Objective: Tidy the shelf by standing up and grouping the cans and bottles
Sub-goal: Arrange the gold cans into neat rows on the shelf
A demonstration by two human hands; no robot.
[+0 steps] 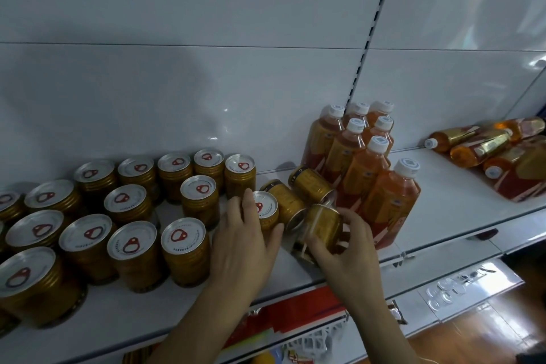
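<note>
Several gold cans with silver pull-tab lids [183,248] stand in rows on the left of the white shelf [455,201]. My left hand [245,242] grips an upright can [266,210] at the right end of that group. My right hand [345,242] holds a tilted gold can [320,224] just right of it. Two more cans [285,201] [311,183] lie on their sides behind. Several orange bottles with white caps [366,168] stand grouped to the right of the cans. Other bottles [484,148] lie flat at the far right.
The white back panel with a slotted upright [369,38] rises behind the shelf. Below the shelf edge a lower level holds red packaging [298,316]. A wooden floor [484,346] shows at the bottom right. Bare shelf lies between the standing and fallen bottles.
</note>
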